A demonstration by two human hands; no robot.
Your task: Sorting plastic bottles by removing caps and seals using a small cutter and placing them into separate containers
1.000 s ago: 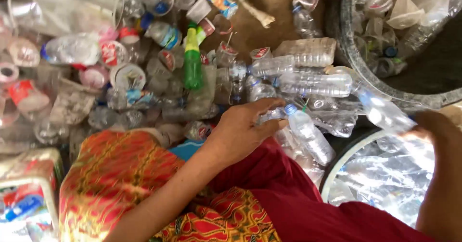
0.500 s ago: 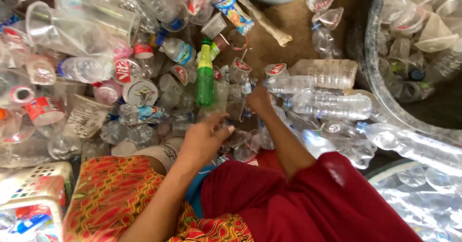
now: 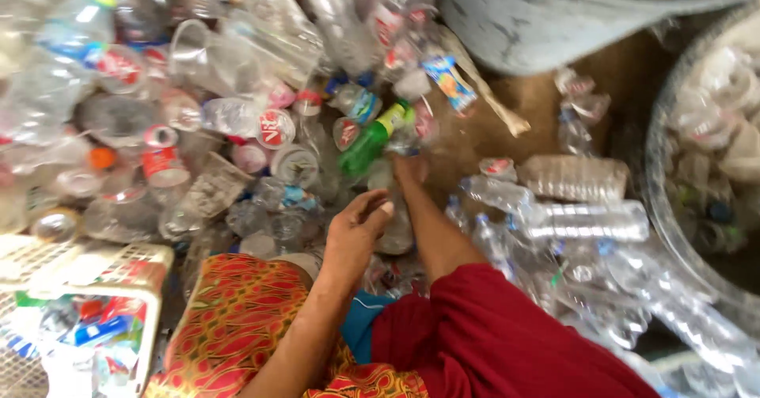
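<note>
The green plastic bottle with the yellow cap [image 3: 366, 146] lay cap-up toward one o'clock, just at eleven o'clock of the right hand [image 3: 409, 168], whose grip I couldn't tell, while the left hand [image 3: 358, 225] hung loosely open farther back.

Looks like a plastic waste sorting spot, informal, ground-level. Evidence: a heap of crushed clear bottles [image 3: 554, 216] and cups fills the left and centre of the frame, mixed with cans [image 3: 162, 161] and a green bottle [image 3: 368, 146]. Bare dirt floor [image 3: 491, 133] shows upper centre. Grey tub [image 3: 538, 18] at the top, a round basin [image 3: 661, 184] of sorted cups at the right edge, white slatted basket [image 3: 79, 267] of scraps lower left.
</note>
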